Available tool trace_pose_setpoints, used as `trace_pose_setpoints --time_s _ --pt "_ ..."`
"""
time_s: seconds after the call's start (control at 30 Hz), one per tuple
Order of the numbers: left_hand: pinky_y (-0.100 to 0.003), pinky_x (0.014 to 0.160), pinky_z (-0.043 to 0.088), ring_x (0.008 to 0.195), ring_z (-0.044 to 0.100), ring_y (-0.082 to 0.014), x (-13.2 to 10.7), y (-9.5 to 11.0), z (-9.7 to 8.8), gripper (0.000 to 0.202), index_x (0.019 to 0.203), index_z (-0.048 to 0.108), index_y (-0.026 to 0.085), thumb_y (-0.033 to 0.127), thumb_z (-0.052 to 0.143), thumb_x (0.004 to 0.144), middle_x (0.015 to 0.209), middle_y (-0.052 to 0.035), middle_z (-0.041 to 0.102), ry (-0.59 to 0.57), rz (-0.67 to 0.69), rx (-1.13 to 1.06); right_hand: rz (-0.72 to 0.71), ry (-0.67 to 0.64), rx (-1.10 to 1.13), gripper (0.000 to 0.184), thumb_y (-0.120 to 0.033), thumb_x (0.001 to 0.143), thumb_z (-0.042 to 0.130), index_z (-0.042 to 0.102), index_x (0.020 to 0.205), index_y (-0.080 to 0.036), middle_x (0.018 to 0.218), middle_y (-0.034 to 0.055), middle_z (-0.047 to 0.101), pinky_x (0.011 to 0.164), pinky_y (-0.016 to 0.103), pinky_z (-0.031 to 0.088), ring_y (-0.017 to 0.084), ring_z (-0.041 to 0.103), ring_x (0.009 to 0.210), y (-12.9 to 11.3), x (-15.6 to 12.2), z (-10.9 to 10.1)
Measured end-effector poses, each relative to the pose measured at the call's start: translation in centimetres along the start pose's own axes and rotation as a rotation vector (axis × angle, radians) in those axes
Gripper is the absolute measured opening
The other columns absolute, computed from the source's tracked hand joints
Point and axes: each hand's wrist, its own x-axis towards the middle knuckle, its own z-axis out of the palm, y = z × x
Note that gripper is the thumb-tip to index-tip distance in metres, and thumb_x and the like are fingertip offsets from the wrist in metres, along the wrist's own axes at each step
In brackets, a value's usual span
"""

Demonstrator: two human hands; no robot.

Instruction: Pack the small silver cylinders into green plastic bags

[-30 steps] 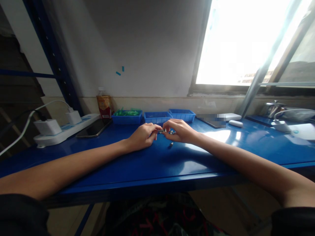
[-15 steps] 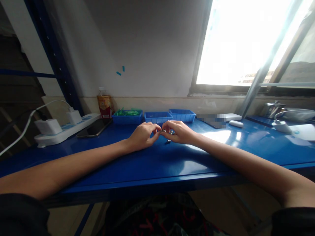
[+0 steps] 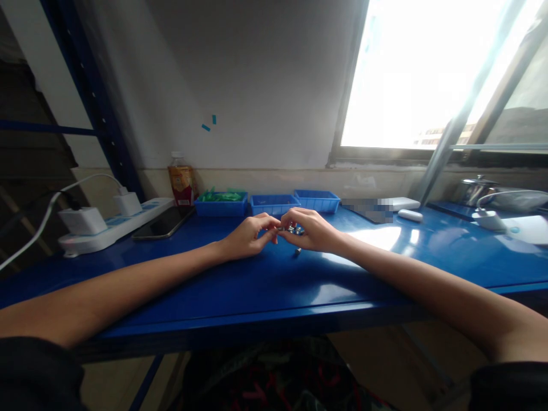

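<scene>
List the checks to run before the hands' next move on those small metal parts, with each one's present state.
1. Grip: left hand and right hand both pinch the small metal parts just above the table: ok.
2. Parts lined up or joined: too small to see: cannot tell.
3. Loose metal piece lies on the table near the right hand, well away from the front edge: ok.
4. Tray of green pieces stands behind the hands, probably within reach: ok.
5. Phone lies off to the left, apart from both hands: ok.
</scene>
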Motion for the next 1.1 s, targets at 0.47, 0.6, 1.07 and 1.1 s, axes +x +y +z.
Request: trace_pose_setpoints --time_s 0.47,0.6,1.07,1.1 --pt "-0.038 0.089 0.047 0.099 0.059 -0.0230 0.3 -0.4 0.5 0.028 0.111 0.059 0.015 0.023 0.053 0.085 0.099 -0.0085 0.067 -0.069 -0.053 0.296 0.152 0.425 -0.282 0.016 -0.036 0.082 0.060 0.058 0.086 -0.020 0.068 0.0002 0.061 0.064 0.027 0.047 0.014 0.058 0.062 1.3 1.9 -4.5" --pt "-0.043 0.100 0.041 0.117 0.051 -0.0263 0.4 -1.1 0.7 0.037 0.121 0.056 0.014 0.028 0.051 0.087 0.122 -0.0124 0.061 -0.140 -0.096 0.365 0.415 0.497 -0.496 0.023 -0.037 0.082 0.059 0.056 0.099 -0.020 0.069 0.0005 0.062 0.066 0.031 0.045 0.017 0.058 0.064 7.1 1.0 -5.6" --pt "-0.038 0.089 0.045 0.104 0.058 -0.0251 0.4 -1.0 0.6 0.031 0.110 0.060 0.021 0.036 0.051 0.084 0.110 -0.0058 0.066 -0.148 -0.332 0.390 0.368 -0.089 -0.584 0.017 -0.012 0.077 0.049 0.062 0.086 -0.018 0.089 0.0071 0.064 0.066 0.028 0.039 0.020 0.055 0.085 7.8 -2.1 -1.6" --pt "-0.037 0.090 0.044 0.105 0.058 -0.0245 0.4 -1.2 0.6 0.029 0.107 0.062 0.021 0.035 0.051 0.084 0.110 -0.0054 0.066 -0.153 -0.304 0.375 0.290 -0.112 -0.558 0.016 -0.011 0.076 0.049 0.062 0.083 -0.018 0.085 0.0068 0.062 0.066 0.028 0.039 0.020 0.053 0.083 6.8 -1.5 -1.0"
